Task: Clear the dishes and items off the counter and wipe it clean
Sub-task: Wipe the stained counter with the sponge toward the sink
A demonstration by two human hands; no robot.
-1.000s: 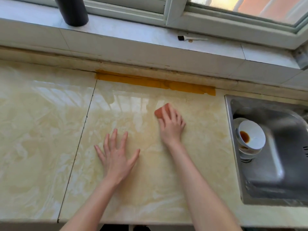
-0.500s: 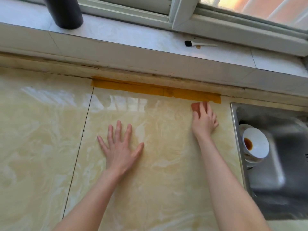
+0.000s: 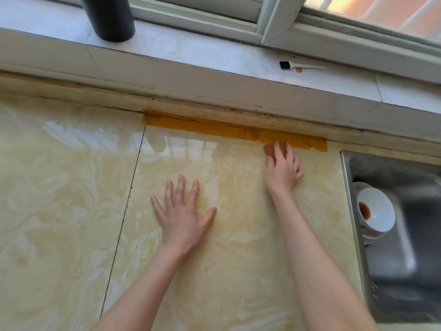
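My right hand (image 3: 282,167) presses a small pinkish-red cloth (image 3: 269,149) flat against the cream marble counter (image 3: 71,211), right at the back edge beside the strip of orange tape (image 3: 226,130). Most of the cloth is hidden under my fingers. My left hand (image 3: 182,216) lies flat on the counter with fingers spread, holding nothing. In the steel sink (image 3: 391,271) on the right sit stacked white bowls (image 3: 375,215), the top one with a brown sauce residue.
A black cylindrical container (image 3: 108,17) stands on the white window ledge at the back left. A small brush (image 3: 300,66) lies on the ledge further right. A dark seam (image 3: 124,211) runs down the counter left of my hands.
My right hand slid the cloth from mid-counter back and right to the tape strip, then slightly left along it. My left hand stayed flat in place.
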